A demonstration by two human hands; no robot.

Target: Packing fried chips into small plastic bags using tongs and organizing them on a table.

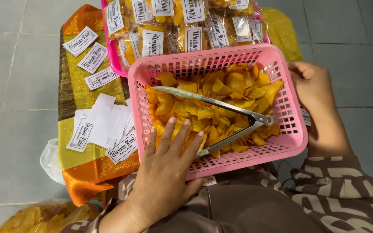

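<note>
Nearest the camera, at the bottom left corner, a clear bag of yellow chips point(44, 218) lies on the tiled floor point(5, 129), partly cut off by the edge of the view. Just above it the person's lap, in brown and cream patterned cloth point(324, 203), carries the near edge of a pink plastic basket point(281, 60). The left hand point(165, 177) lies flat over the basket's near rim, its grip loose and spread, fingertips point(185, 123) resting on the heap of yellow chips point(221, 103) inside and closing on nothing. The right hand point(314, 90) is at the basket's right wall, its palm against the outside; its fingers are hidden behind the rim, so how its grip is set cannot be told. A pair of metal tongs point(212, 105) lies across the chips, untouched by either hand, its hinged end toward the right and its two arms splayed toward the left and the near side. Left of the basket, a low tabletop covered with orange and yellow-green cloth point(83, 168) carries a loose pile of small white paper labels point(102, 125), some face down, and three more labels lie apart farther back point(92, 58). Farthest off, touching the pink basket's far wall, a second, deeper pink basket point(111, 60) holds rows of sealed clear packets of chips point(175, 26), each with a white label.
</note>
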